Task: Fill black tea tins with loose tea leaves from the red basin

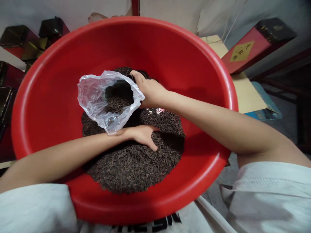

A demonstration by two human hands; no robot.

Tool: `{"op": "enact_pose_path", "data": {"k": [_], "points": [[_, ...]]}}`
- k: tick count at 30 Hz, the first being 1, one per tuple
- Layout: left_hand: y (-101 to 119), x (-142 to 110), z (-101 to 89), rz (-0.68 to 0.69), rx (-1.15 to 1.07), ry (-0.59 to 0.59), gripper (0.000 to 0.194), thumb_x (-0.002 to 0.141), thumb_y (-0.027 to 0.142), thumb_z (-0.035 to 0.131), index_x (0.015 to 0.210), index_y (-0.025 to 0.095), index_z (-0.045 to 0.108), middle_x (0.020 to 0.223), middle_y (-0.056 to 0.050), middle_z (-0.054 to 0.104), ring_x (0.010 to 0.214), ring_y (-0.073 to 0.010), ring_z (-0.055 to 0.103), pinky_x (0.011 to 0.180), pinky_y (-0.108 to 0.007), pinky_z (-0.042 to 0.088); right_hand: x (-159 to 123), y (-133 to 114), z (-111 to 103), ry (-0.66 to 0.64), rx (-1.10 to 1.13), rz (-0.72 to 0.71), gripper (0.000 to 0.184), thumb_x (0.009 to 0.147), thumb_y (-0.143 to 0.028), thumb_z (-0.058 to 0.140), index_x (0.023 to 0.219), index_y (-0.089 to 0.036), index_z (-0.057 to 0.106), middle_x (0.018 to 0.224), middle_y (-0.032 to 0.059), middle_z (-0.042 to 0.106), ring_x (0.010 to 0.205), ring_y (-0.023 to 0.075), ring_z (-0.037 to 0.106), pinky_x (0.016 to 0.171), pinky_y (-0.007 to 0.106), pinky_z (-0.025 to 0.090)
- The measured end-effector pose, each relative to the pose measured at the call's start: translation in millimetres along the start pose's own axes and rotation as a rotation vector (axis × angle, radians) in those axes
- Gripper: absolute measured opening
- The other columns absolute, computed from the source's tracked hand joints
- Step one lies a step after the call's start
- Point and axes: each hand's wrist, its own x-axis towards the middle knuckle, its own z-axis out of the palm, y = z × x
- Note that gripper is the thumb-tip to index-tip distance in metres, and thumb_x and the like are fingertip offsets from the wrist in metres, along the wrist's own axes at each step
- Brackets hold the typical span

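Note:
Dark, dry loose tea leaves (pixel 131 168) lie heaped in a large red plastic basin (pixel 189 58). My right hand (pixel 152 92) is closed at the right side of a clear plastic bag (pixel 93 94), whose wide mouth faces me. Inside the bag are tea leaves and a dark hollow; whether a rigid container sits within or behind it is hard to make out. Below the bag, my left hand (pixel 145 134) rests in the heap, thumb spread away from the fingers. Its fingertips are partly sunk in the leaves, and the left forearm passes just under the bag's lower edge.
A red tin with a black top and yellow label (pixel 252 48) stands at the right on cardboard (pixel 247 94). Several dark and red tins (pixel 18 38) crowd the left side. A wall rises behind the basin, whose near rim is close to my body.

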Motion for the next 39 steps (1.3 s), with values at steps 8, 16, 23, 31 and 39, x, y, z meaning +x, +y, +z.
{"op": "enact_pose_path", "data": {"k": [8,16,23,31,39], "points": [[22.5,-58.4,6.2,-0.136,-0.057,0.134,0.032,0.056,0.034,0.073,0.083,0.02,0.064,0.084,0.0,0.07,0.077,-0.0206,0.064,0.063,-0.024,0.044,1.1,5.4,6.5,0.054,0.024,-0.057,0.081,0.069,-0.035,0.063,0.138,-0.018,0.026,0.144,0.0201,0.036,0.092,0.0297,0.063,0.076,0.047,0.052],[38.3,-110.6,19.6,-0.114,-0.155,0.225,0.025,0.055,0.031,0.07,0.075,0.02,0.058,0.078,0.002,0.066,0.07,-0.0167,0.06,0.061,-0.024,0.044,-2.2,3.1,-2.4,-0.024,-0.003,-0.005,0.078,0.072,-0.033,0.059,0.139,-0.011,0.027,0.148,0.021,0.032,0.084,0.0277,0.064,0.071,0.045,0.051],[46.2,-135.0,0.0,-0.086,-0.16,0.404,0.027,0.059,0.028,0.067,0.084,0.02,0.061,0.083,0.002,0.066,0.074,-0.0162,0.061,0.065,-0.023,0.047,-4.0,3.9,-4.6,-0.054,-0.027,0.027,0.078,0.072,-0.035,0.055,0.139,-0.008,0.025,0.142,0.0234,0.038,0.087,0.0264,0.063,0.07,0.042,0.049],[39.4,-120.9,-46.8,0.123,0.163,0.909,0.029,0.066,0.024,0.068,0.093,0.017,0.062,0.087,0.001,0.065,0.082,-0.0178,0.061,0.08,-0.029,0.048,-12.0,4.9,3.0,0.004,0.111,0.047,0.069,0.075,-0.037,0.051,0.134,-0.012,0.027,0.125,0.0187,0.056,0.081,0.0278,0.065,0.065,0.037,0.045],[3.5,-85.3,-63.4,0.004,0.513,0.864,0.048,0.072,0.024,0.064,0.118,0.015,0.055,0.123,-0.011,0.055,0.12,-0.0327,0.049,0.103,-0.047,0.038,-14.2,10.3,6.7,-0.008,0.101,0.085,0.076,0.075,-0.038,0.056,0.137,-0.012,0.022,0.125,0.0182,0.055,0.086,0.0303,0.065,0.071,0.043,0.049]]}}
